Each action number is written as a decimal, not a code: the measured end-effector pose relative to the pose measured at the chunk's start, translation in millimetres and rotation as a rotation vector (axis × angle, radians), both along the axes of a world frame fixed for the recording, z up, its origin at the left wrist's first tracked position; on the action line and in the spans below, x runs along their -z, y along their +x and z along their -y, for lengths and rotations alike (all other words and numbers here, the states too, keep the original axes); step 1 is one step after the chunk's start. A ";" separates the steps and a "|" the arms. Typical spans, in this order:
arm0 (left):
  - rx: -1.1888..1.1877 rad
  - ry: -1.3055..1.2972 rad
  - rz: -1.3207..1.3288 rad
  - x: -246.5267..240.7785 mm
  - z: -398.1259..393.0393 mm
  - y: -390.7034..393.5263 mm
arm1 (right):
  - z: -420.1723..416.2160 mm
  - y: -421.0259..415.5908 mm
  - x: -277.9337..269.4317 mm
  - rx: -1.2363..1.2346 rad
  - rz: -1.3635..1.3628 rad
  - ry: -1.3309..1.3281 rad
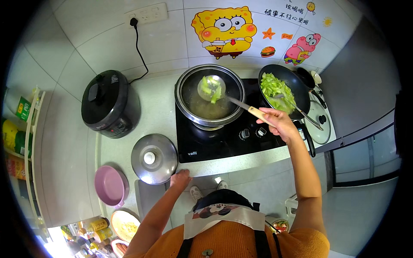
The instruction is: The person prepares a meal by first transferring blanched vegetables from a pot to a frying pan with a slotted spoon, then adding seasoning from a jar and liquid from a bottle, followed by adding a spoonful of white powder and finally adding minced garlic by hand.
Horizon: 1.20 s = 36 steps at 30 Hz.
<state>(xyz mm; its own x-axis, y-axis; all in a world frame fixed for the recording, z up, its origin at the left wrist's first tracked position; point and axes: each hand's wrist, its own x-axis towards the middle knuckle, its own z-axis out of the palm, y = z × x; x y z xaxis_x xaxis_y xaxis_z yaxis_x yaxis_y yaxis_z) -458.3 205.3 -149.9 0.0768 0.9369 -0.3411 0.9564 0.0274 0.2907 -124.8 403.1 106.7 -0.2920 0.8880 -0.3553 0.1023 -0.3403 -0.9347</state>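
Note:
My right hand [280, 124] grips the wooden handle of a metal skimmer [211, 88], its perforated bowl holding pieces of green vegetable over a deep metal pot [182, 111] of cloudy liquid. My left hand [181, 179] rests at the counter's front edge, beside a domed metal lid [155, 167]; whether its fingers hold anything cannot be told. Right of the pot, a black wok [301, 88] contains many sliced green vegetables [274, 87] and a metal utensil [306, 116] that leans on its rim.
A black electric cooker [109, 103] stands back left, its cord plugged into the wall. A pink bowl [109, 187], a plate of food [124, 225] and several jars lie front left. Right of the wok are a glass lid [317, 124] and a small black pan [305, 77].

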 end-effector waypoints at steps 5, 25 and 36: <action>0.005 0.010 0.022 5.3 0.9 -3.1 | 20.3 0.0 -41.3 0.097 0.087 0.152; 0.020 -0.003 0.014 -5.3 0.6 -1.4 | 92.5 -18.3 -11.0 0.201 0.161 0.087; 0.012 0.063 0.056 3.0 1.8 -6.0 | 123.8 22.5 19.6 0.359 -0.705 -0.181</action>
<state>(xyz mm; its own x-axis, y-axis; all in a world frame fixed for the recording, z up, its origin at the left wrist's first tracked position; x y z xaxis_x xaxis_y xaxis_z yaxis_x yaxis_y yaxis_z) -464.3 203.5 -152.9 0.1056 0.9551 -0.2769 0.9389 -0.0040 0.3442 -102.2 279.3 87.1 -0.2086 0.9166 -0.3411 -0.6347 -0.3922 -0.6658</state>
